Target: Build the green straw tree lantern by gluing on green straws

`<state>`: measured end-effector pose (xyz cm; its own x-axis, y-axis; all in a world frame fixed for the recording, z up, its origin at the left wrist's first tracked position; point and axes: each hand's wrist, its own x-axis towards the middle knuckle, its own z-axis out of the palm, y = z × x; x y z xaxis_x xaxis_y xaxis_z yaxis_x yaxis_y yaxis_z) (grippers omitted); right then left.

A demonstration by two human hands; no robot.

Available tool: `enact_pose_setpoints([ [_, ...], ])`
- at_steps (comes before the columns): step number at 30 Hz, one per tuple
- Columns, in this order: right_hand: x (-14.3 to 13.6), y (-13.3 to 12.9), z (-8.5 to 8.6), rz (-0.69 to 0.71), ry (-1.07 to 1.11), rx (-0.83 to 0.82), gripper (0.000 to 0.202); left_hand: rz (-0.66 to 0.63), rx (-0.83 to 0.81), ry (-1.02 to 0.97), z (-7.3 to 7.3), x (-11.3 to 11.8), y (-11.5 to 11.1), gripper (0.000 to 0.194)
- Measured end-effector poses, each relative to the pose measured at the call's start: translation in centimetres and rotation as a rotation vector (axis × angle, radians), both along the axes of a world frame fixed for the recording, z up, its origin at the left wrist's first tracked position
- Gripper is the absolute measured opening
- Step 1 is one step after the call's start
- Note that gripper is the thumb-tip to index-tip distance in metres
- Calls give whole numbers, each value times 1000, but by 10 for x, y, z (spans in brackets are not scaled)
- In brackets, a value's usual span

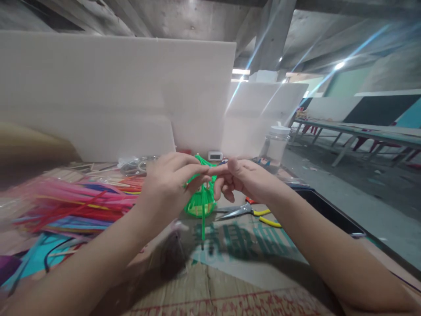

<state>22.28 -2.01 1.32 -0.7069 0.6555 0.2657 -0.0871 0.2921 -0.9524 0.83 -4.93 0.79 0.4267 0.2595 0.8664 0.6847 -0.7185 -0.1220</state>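
Note:
My left hand (173, 177) has its fingers bent together, and their tips meet the index finger of my right hand (245, 177). That right hand has its thumb folded over and its other fingers curled. Anything between the fingertips is too small to make out. Behind and below the hands is a green fuzzy object (199, 206), round like a small basket, partly hidden by my left hand. A green strip (203, 219) hangs or stands upright in front of it; whether a hand holds it is unclear. Scissors (238, 211) with yellow handles lie below my right hand.
A pile of coloured fuzzy sticks (79, 202) lies at the left. Behind the hands are a small white clock (215, 156), a clear lidded bottle (275, 147) and upright white boards (115, 87). A dark tray-like object (325, 213) lies by the right edge.

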Motion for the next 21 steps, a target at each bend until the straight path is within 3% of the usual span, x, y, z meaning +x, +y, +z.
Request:
enact_pose_setpoints([
  [7, 0, -17, 9, 29, -118, 204, 66, -55, -86, -49, 8, -3, -7, 10],
  [15, -2, -14, 13, -97, -178, 221, 67, 3, -123, -39, 5, 0, -5, 17],
  [21, -1, -10, 8, -29, -94, 187, 66, -9, -137, -28, 11, -8, -6, 18],
])
